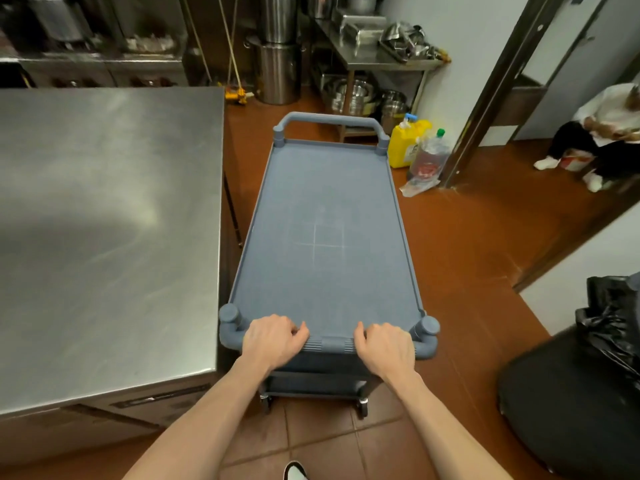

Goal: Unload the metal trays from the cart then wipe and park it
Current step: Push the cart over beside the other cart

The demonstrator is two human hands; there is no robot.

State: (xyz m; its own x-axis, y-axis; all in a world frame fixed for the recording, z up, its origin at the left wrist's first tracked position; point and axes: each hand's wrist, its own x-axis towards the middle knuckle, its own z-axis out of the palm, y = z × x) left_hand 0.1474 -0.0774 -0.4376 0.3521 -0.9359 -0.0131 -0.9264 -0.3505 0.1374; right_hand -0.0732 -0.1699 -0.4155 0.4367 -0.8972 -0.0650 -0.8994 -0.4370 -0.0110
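Both hands clamped on near handle (331, 342) of blue cart (325, 230): left hand (273, 339), right hand (386, 346). I see cart's top shelf bare, just right of steel counter (104, 220), on tiled floor.

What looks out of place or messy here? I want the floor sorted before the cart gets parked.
Mostly tidy. A crumpled plastic wrapper lies loose on the floor beside the clear bottle and yellow jug, right of the cart. The cart's top shows faint pale scuff lines. Both hands, left and right, grip the near handle.
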